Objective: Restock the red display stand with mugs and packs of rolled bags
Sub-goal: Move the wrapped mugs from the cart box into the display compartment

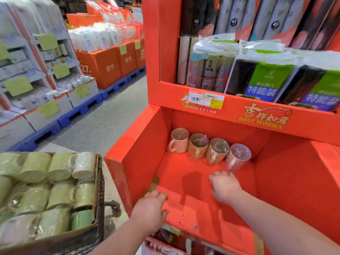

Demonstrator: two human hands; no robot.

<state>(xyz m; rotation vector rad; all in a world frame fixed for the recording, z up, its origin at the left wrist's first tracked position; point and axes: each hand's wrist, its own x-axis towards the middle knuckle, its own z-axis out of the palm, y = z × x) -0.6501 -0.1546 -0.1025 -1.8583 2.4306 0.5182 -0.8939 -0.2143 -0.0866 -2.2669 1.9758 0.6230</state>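
Mugs [199, 146] in row inside red stand [132, 144]

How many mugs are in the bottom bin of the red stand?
4, in a row at the back of the bin: cream mug leftmost, then second mug, third mug, fourth mug rightmost. None seem hidden.

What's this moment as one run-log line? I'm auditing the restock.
left hand: at red display stand front lip | right hand: empty, near four wrapped mugs | mug box: at left
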